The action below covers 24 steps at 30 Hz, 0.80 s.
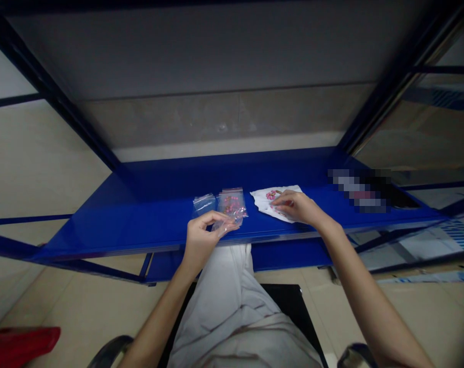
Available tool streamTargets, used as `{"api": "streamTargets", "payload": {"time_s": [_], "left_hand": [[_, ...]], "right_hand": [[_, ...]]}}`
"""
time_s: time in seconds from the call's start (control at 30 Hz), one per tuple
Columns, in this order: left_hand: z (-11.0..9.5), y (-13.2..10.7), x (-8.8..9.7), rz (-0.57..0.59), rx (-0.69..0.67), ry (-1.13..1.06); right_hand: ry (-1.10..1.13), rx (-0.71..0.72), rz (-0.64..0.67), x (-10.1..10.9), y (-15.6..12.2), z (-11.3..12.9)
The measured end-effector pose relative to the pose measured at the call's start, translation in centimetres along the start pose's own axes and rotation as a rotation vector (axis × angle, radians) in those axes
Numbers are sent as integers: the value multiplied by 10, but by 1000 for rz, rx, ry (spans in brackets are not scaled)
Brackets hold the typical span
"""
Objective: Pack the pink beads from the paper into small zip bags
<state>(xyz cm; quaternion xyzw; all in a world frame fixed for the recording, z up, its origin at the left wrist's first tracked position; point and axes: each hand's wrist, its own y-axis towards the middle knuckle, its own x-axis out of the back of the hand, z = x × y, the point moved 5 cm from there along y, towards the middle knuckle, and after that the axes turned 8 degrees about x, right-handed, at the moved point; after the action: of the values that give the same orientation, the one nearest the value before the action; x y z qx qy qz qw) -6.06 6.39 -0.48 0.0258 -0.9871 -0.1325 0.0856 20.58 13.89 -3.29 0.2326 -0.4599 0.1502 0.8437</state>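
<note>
The left grip [205,237] is closed, pinching the lower corner of a clear plastic zip bag [232,203] of pink beads, its long axis running toward the shelf's back. A smaller clear plastic bag [203,204] lies just beside it. The right grip [293,207] curls over a crumpled white paper sheet [260,200], nearest its small pink beads [271,194]; whether it holds anything, I cannot tell. All lie near the front edge of the blue metal shelf [170,220].

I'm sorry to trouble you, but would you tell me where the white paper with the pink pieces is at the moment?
In the head view, the white paper lies on the blue shelf, just right of the clear plastic bag, with the right hand over it.
</note>
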Motion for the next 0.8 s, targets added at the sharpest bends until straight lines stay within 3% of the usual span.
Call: {"api": "streamTargets", "payload": {"time_s": [0.17, 0.4, 0.57, 0.67, 0.8], "left_hand": [[1, -1, -1, -10, 40, 11], [-2, 1, -3, -42, 71, 68], [0, 3, -10, -26, 51, 144], [-4, 1, -17, -43, -64, 266], [-10, -6, -29, -58, -199, 383]], "right_hand": [[24, 69, -9, -7, 4, 1], [-46, 36, -11, -7, 2, 2], [-140, -42, -41, 9, 0, 9], [-80, -29, -137, 29, -1, 36], [173, 149, -213, 46, -3, 95]]}}
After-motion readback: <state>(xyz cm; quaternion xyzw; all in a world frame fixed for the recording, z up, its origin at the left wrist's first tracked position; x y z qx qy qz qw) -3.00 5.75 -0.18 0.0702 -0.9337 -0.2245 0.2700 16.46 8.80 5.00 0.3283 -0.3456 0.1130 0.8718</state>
